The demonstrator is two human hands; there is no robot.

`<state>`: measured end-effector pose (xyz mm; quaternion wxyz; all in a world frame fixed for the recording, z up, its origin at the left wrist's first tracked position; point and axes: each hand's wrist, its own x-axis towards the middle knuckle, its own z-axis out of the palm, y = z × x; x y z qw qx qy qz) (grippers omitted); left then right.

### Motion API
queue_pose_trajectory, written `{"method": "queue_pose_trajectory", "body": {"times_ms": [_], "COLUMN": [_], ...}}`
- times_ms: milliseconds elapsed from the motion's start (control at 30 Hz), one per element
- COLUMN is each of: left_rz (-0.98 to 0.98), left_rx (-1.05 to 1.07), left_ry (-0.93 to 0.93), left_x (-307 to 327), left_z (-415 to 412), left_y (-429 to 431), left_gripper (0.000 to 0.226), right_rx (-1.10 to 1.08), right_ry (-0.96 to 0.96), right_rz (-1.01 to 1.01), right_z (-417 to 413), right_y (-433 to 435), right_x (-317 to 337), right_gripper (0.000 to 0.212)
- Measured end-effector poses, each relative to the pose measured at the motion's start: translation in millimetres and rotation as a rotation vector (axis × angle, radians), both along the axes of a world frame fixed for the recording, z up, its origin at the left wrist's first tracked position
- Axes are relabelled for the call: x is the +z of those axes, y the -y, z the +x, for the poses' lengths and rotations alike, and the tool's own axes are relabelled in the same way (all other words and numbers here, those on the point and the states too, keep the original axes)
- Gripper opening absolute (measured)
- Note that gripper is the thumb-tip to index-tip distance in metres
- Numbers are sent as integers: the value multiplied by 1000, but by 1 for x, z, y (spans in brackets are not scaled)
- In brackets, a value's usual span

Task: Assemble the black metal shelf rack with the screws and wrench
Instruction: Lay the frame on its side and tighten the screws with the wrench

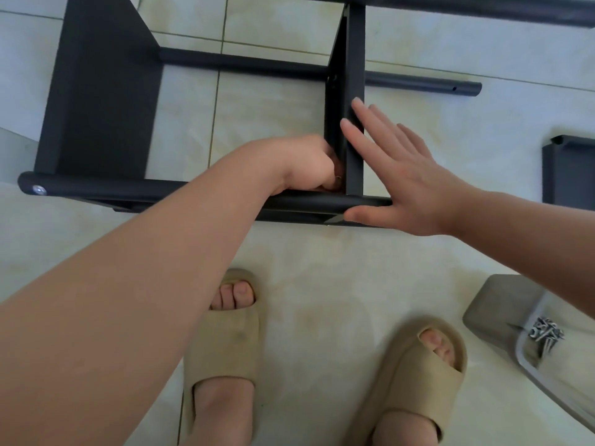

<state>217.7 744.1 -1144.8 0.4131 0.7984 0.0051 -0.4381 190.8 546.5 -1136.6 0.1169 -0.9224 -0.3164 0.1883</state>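
A pale tiled floor (322,284) with thin grout lines fills the view, and the half-built black shelf rack (96,107) lies on it in the upper half of the picture. Its near tube (128,188) runs across in front of the person, with a silver screw head (39,189) at the rack's left end. A narrow shelf panel (354,59) stands on edge and meets that tube at the rack's right side. The left hand (309,165) is tucked into this corner of the rack, fingers curled tight at the joint. A small glint of metal shows there, but I cannot tell what the hand holds, if anything. The right hand (405,181) is spread flat, its straight fingers (363,130) pressed against the panel and its thumb (363,217) against the tube, gripping nothing. Another black panel (570,175) lies apart to the right of the rack. Nearer the person and right of the rack, a grey tray (502,310) holds a heap of silver screws (545,333). Two feet in tan sandals (225,342) stand just in front of the rack.
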Motion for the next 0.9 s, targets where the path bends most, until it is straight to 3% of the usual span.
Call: {"method": "queue_pose_trajectory", "body": {"times_ms": [400, 900], "left_rz": [30, -33], "left_rx": [32, 120], "left_ry": [45, -104], "left_x": [0, -7], "left_z": [-1, 1], "left_y": [-1, 0], "left_gripper": [20, 15], "right_rx": [66, 53], "right_ry": [66, 81], "right_rz": [-29, -7], "right_z": [1, -1], "right_y": [0, 1], "right_x": [-3, -7], "right_gripper": [106, 106]}}
